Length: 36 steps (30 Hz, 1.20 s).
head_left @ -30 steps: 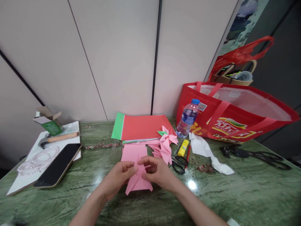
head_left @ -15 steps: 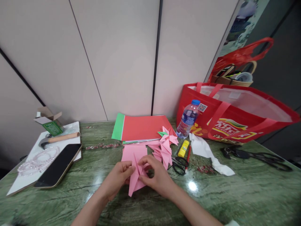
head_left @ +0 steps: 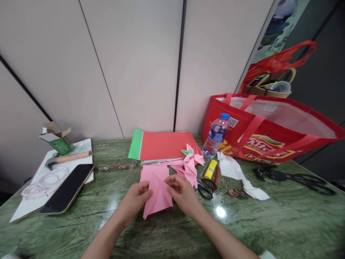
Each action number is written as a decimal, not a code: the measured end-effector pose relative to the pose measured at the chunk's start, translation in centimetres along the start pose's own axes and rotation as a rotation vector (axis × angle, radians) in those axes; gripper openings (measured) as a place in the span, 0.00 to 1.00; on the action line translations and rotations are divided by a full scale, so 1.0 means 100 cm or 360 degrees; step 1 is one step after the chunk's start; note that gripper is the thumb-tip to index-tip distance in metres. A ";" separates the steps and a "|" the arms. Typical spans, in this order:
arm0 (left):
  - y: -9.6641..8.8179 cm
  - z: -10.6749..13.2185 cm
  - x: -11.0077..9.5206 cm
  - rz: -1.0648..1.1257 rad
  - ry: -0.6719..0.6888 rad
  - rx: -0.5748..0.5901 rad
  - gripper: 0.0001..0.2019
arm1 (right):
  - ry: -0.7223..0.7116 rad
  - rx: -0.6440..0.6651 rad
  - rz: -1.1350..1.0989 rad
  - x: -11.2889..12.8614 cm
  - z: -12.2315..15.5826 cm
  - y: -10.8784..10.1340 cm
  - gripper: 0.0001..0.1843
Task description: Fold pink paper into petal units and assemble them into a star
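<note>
**Pink paper fold, both hands on the piece**

Position: the pink paper [head_left: 158,197] lies on the green table [head_left: 269,223] directly in front of the person. Its upper part overlaps a flat pink sheet [head_left: 150,172], and its lower tip points down and left.

Grip: the left hand [head_left: 134,200] pinches the piece's left edge between thumb and fingers. The right hand [head_left: 183,192] pinches the upper right edge the same way. Both are closed narrowly on the paper, with nothing else held.

Surroundings: finished folded pink pieces [head_left: 190,168] sit just to the right, with scissors [head_left: 206,187] and a yellow glue stick [head_left: 210,169] beside them. A stack of red paper [head_left: 164,145] lies behind. A phone [head_left: 68,192] lies well off to the left.

Judgement on technique: a clean crease probably needs the two edges matched before pressing. The piece should lie flat on the table, one hand pinning it while the other runs along the fold. It should also stay clear of the flat sheet underneath so only one layer is caught.

Change against the frames half a second and a second back: the hands then sat close together over a narrow, ridged shape. Now they stand further apart and the piece is spread broader and flatter. Everything else on the table is where it was
</note>
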<state>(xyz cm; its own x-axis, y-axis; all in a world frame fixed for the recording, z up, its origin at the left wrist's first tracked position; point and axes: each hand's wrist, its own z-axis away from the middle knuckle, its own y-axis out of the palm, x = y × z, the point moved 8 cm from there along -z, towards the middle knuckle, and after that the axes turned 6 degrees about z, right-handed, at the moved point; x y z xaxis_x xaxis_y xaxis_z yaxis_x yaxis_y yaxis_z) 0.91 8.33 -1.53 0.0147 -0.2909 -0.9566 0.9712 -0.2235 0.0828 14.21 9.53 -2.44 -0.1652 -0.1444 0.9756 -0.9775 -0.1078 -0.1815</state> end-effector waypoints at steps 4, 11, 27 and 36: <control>0.001 -0.001 -0.001 0.0065 0.0016 0.0033 0.09 | -0.0031 0.0038 0.0003 0.004 -0.001 0.001 0.09; 0.000 0.000 -0.002 0.0306 -0.0044 0.0094 0.13 | 0.0107 0.0291 -0.0134 0.002 0.003 0.012 0.20; 0.012 0.007 0.010 0.0432 -0.0327 0.0239 0.11 | -0.0350 0.0185 0.0317 0.031 0.009 0.008 0.07; 0.016 0.007 0.008 0.0243 -0.0201 0.0129 0.10 | -0.0211 0.0056 0.0095 0.027 0.010 0.007 0.11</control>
<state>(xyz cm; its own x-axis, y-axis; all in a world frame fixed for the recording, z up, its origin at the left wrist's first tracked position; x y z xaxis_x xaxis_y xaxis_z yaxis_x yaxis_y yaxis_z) 2.30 7.12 -1.96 0.1255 -0.4402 -0.8891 0.9375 -0.2406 0.2515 13.21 8.02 -0.02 -0.2021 -0.2800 0.9385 -0.9608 -0.1291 -0.2455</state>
